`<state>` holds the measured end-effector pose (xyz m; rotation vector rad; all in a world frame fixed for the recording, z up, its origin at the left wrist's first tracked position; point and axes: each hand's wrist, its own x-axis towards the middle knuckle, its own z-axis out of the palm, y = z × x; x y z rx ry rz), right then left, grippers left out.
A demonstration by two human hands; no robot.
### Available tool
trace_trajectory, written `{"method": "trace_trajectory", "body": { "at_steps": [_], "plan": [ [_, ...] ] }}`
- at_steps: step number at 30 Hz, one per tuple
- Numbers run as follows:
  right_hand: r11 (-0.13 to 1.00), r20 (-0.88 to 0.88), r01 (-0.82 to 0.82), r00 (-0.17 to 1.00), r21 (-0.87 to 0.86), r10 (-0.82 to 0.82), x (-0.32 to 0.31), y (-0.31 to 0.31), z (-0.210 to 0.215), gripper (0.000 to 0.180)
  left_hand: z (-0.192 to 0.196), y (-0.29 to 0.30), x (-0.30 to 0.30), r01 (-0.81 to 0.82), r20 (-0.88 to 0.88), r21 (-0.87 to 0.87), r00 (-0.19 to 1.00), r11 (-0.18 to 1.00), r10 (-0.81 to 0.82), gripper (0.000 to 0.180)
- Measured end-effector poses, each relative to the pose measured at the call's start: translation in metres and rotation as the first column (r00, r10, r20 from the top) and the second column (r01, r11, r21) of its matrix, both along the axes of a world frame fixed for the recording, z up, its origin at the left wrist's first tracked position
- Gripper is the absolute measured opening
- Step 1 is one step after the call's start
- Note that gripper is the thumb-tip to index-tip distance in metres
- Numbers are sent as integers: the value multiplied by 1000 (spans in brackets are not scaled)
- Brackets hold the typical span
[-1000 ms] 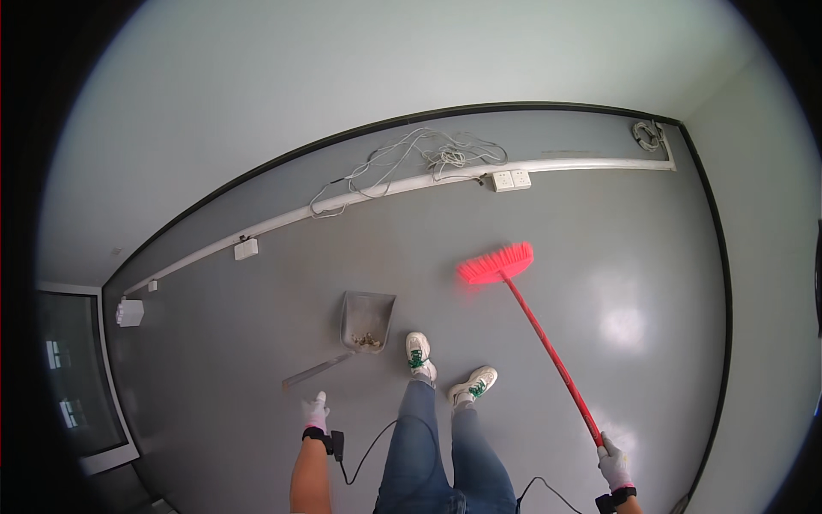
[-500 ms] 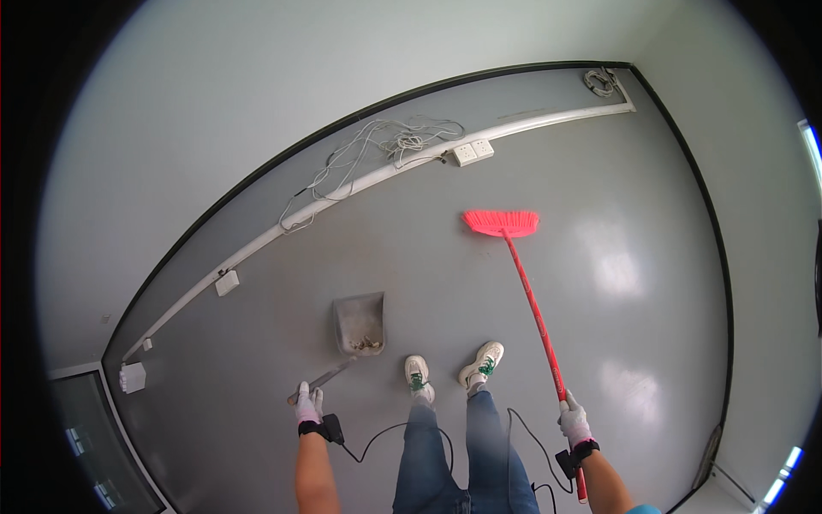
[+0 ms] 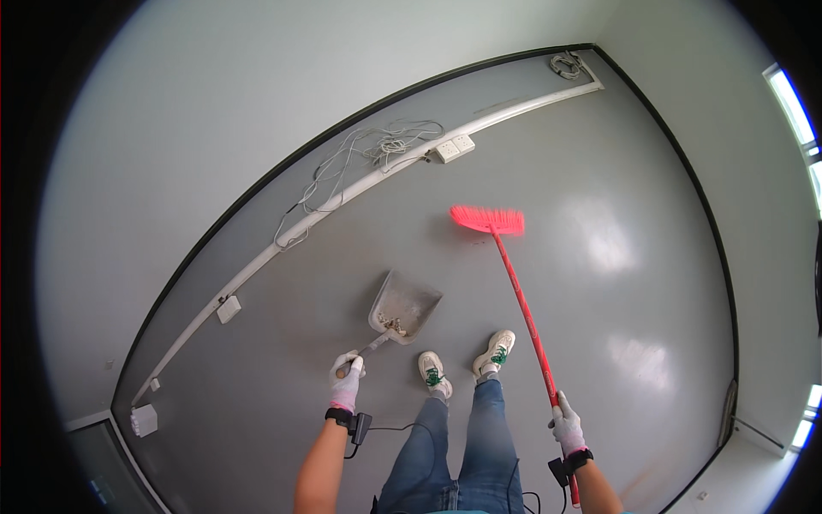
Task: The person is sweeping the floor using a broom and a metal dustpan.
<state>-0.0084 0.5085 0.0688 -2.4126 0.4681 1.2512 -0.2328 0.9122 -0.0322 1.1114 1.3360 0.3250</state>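
My left hand (image 3: pixel 346 378), in a white glove, is closed round the handle of a grey dustpan (image 3: pixel 417 301). Its open mouth points away from me and to the right, and a small heap of debris (image 3: pixel 392 325) lies at the handle end of the pan. The gloved right hand (image 3: pixel 568 425) grips the lower part of a red broom handle (image 3: pixel 532 330). At its far end the pink-red broom head (image 3: pixel 488 220) is near the floor, beyond the dustpan and to its right. A few small specks lie just under the bristles.
A white cable duct (image 3: pixel 360 183) runs along the floor by the far wall, with socket boxes (image 3: pixel 455 148) beside it and loose grey cables (image 3: pixel 390 146) behind. My shoes (image 3: pixel 494 353) stand between dustpan and broom. Thin black cables hang from my wrist devices.
My left hand has brought the dustpan to the right and turned its mouth rightward. The broom head has shifted slightly left in view, and the whole view has turned a little.
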Motion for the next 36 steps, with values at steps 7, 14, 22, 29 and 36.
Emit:
{"method": "trace_trajectory", "body": {
  "at_steps": [7, 14, 22, 29, 36],
  "plan": [
    [998, 16, -63, 998, 13, 63, -12, 24, -68, 47, -43, -16, 74, 143, 4, 9, 990, 990, -143, 12],
    [1000, -208, -17, 978, 12, 19, -92, 3, 5, 48, -59, -8, 82, 147, -57, 33, 988, 989, -145, 7],
    [966, -498, 245, 850, 84, -172, -66, -25, 112, 51, -51, -1, 87, 117, -58, -19, 991, 993, -117, 9],
    [991, -285, -83, 952, 101, 108, -32, -15, 74, 49, -30, -7, 82, 77, -11, -14, 997, 997, -77, 12],
    [973, -114, -223, 967, 54, 228, -54, 14, -13, 48, -30, -9, 61, 90, -29, 27, 996, 996, -89, 11]
  ]
}}
